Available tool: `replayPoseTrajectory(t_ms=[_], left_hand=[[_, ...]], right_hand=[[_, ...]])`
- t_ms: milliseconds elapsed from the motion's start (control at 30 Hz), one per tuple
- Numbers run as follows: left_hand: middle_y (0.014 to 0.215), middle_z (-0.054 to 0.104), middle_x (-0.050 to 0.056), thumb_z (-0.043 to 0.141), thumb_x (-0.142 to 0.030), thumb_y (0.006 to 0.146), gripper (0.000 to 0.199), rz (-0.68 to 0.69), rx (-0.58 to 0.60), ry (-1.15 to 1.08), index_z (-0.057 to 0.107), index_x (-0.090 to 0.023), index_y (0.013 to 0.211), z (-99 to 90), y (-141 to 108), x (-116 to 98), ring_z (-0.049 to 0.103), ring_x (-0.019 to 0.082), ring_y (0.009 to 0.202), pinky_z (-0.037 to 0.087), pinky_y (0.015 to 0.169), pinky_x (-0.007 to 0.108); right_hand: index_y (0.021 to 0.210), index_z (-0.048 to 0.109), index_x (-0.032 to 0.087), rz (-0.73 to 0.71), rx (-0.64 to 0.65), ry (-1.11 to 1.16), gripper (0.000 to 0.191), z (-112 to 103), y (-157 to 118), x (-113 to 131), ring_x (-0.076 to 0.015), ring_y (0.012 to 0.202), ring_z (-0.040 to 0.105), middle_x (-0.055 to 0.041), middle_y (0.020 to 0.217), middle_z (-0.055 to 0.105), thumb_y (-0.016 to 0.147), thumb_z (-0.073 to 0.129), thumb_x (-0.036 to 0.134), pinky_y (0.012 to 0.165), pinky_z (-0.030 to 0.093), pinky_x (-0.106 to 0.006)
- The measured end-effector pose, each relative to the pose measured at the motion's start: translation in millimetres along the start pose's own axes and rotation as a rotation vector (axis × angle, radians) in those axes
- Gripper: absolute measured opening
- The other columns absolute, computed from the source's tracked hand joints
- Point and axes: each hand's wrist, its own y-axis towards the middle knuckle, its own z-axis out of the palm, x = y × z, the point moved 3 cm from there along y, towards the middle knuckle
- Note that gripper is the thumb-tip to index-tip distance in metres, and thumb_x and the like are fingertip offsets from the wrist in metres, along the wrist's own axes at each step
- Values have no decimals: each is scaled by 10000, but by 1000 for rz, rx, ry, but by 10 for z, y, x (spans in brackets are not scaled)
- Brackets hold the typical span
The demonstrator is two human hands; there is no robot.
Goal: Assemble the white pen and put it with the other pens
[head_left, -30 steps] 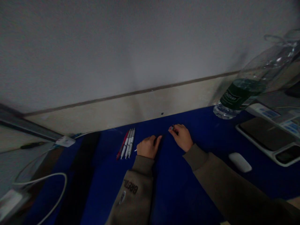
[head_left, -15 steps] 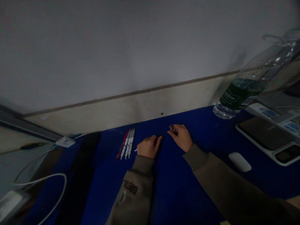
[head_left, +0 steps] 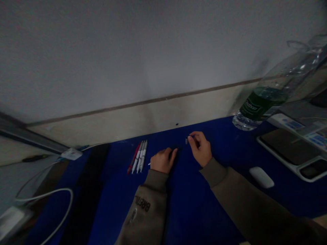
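Observation:
My left hand [head_left: 161,160] is closed over the blue table top, with the thumb reaching to the right. A thin white end of a pen [head_left: 149,164] pokes out at its left side; the fingers hide most of it. To the right, my right hand [head_left: 201,148] pinches a small grey and black piece [head_left: 186,140], like a pen cap, between thumb and fingertips. Left of my left hand, several white pens [head_left: 139,157] and one red pen [head_left: 133,158] lie side by side in a slanted row.
A large clear bottle with a green label [head_left: 258,105] stands at the back right by the wall [head_left: 158,51]. Nearer are a scale-like device [head_left: 288,149] and a white mouse-shaped object [head_left: 262,177]. A white cable [head_left: 68,200] loops at the left.
My right hand has lifted and turned slightly, with its fingers more upright; the small piece in it now points downward. My left hand and the row of pens stay nearly the same.

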Motion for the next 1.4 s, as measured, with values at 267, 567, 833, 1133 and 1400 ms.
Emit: replayPoseTrajectory(t_ms=[267,567,833,1133,1400], left_hand=[[818,641,45,323,-413,965,373,314,-116,-38,625,-213,878,36,-79,-50,589,144,782,396,635,240],[886,633,57,364,-343,943,284,395,-130,-144,607,-197,956,80,-84,-66,582,163,851,438,717,263],[737,632,44,283,-366,978,408,70,-123,-36,577,-196,750,49,-14,45,574,143,676,333,571,257],[746,651,35,312,-368,977,379,86,-141,-9,579,-192,773,91,-2,49,577,131,656,275,534,260],[749,668,37,294,-385,981,430,-38,-88,21,592,-188,742,68,31,89,585,133,633,248,526,272]], right_hand=[[899,668,222,-123,353,72,221,130,-158,167,-178,643,601,-54,738,664,869,531,392,614,462,-295],[1025,643,209,73,477,296,258,263,-163,45,-135,582,549,-18,712,638,900,483,367,543,417,-257],[1069,609,205,79,365,269,237,213,-131,40,-119,553,466,4,684,548,893,488,307,520,360,-252],[946,657,184,87,443,244,257,246,-109,27,-151,719,565,-36,804,644,905,475,360,628,416,-263],[928,657,183,160,366,302,198,237,-92,-38,-114,578,435,-2,700,541,874,488,272,526,330,-248]])
